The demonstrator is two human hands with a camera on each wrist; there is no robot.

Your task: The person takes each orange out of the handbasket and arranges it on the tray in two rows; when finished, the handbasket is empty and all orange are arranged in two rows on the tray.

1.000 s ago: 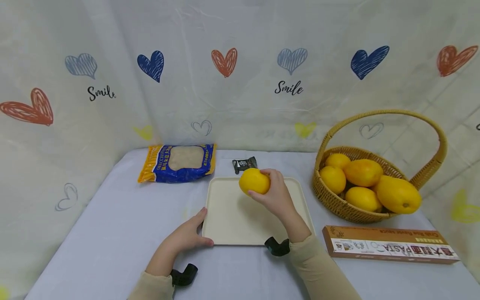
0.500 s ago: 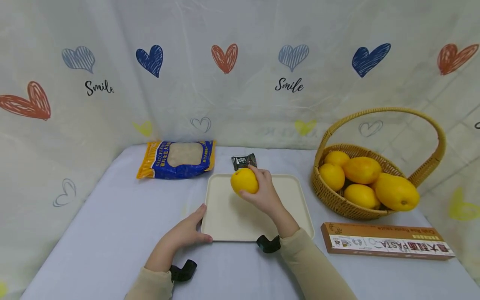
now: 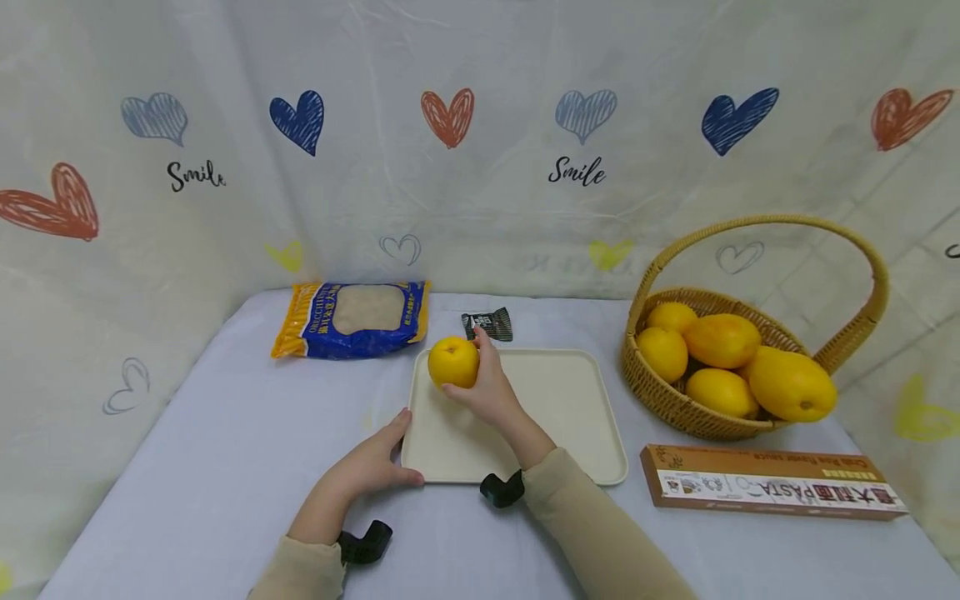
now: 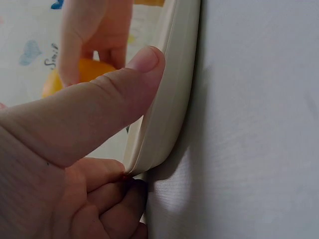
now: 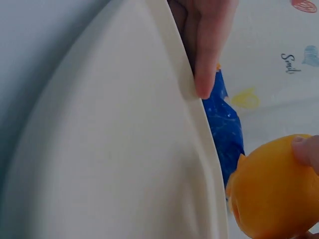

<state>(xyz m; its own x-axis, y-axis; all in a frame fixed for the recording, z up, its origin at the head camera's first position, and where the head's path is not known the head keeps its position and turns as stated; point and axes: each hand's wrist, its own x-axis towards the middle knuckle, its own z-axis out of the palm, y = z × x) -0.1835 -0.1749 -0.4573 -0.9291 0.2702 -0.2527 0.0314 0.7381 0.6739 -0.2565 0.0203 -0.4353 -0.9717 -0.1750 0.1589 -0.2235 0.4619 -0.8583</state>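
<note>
Holding the lemon-like fruit (image 3: pixel 453 362) above the far left of the cream tray (image 3: pixel 557 417), your right hand (image 3: pixel 492 393) curls its fingers round it; a light, even grip should prevent slipping. Your left hand (image 3: pixel 369 468) grips the near left corner, a useful brace.

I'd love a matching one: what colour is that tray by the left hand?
The tray is plain cream, seen best in the head view.
</note>
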